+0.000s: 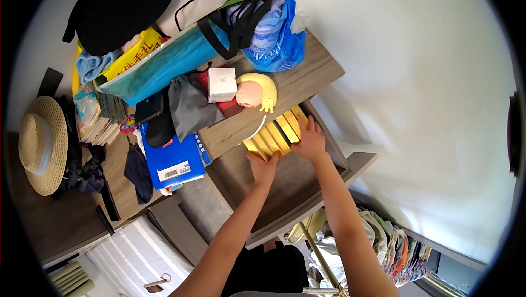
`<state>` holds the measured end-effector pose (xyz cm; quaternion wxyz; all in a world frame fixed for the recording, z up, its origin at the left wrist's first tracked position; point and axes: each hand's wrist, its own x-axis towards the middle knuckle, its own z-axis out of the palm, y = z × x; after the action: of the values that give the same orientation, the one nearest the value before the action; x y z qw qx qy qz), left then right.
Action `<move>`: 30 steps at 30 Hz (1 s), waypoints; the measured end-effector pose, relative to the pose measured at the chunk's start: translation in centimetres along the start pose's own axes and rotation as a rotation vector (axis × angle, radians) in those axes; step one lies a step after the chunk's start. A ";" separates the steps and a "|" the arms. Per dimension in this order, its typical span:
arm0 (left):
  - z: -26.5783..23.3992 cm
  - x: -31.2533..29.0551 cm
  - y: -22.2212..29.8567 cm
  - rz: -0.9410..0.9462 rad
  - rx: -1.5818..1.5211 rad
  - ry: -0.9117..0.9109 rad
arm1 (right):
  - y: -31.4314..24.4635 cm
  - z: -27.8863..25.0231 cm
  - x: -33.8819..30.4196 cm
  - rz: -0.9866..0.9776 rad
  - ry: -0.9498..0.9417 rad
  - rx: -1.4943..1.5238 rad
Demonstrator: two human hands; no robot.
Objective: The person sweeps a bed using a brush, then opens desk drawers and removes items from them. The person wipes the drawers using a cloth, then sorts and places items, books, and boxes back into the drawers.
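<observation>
A row of slim yellow boxes (pixel 272 137) stands on edge at the back of a pulled-out wooden drawer (pixel 233 174), partly beneath the desk top. At the row's left end, my left hand (pixel 263 168) has its thumb and fingers closed on the near ends of the boxes. My right hand (pixel 310 141) grips the right end, thumb at the front and fingers along the outer side. A dark gap shows between two of the boxes. The fingertips of my left hand are partly hidden.
Above the drawer, the desk (pixel 320 64) holds a yellow snail-shaped lamp (pixel 258 90), a white box (pixel 222 84), a grey pouch (pixel 189 105) and several bags. Blue folders (pixel 170 154) lie left, near a straw hat (pixel 38 138). A white wall (pixel 427 78) stands right; hung clothes (pixel 386 242) are below.
</observation>
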<state>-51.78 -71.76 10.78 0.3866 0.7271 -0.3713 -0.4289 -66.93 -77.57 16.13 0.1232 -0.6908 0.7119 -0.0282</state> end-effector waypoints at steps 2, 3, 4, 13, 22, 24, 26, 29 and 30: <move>-0.5 -0.8 0.3 0.049 -0.032 0.023 | 0.1 -0.4 0.3 0.056 -0.034 0.058; -0.8 -1.2 0.5 0.038 0.010 -0.011 | 0.2 -0.4 0.1 0.054 -0.031 0.057; -1.2 -1.6 0.6 0.027 0.053 -0.045 | 0.1 -0.3 -0.2 0.086 -0.050 0.058; -9.8 -8.4 -0.4 -0.080 0.426 -0.301 | -0.5 0.7 -12.8 0.311 0.009 0.287; -18.5 -7.6 -0.2 -0.102 0.279 -0.452 | -2.2 -3.8 -19.1 0.571 0.424 0.437; -21.5 -7.4 0.7 -0.068 0.250 -0.517 | -4.1 -6.2 -19.9 0.587 0.588 0.458; -24.9 -8.6 3.4 -0.025 0.098 -0.555 | -5.6 -7.2 -20.8 0.581 0.693 0.590; -29.8 -8.2 2.7 0.089 -0.243 -0.620 | -9.8 -8.5 -20.5 0.443 0.807 0.861; -31.4 -8.2 1.9 0.079 -0.366 -0.575 | -11.7 -9.0 -20.1 0.529 0.703 1.207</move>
<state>-26.45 -57.75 25.65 0.4066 0.4801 -0.4096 -0.6606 -57.08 -59.34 30.07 0.2487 -0.2591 0.7124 -0.6028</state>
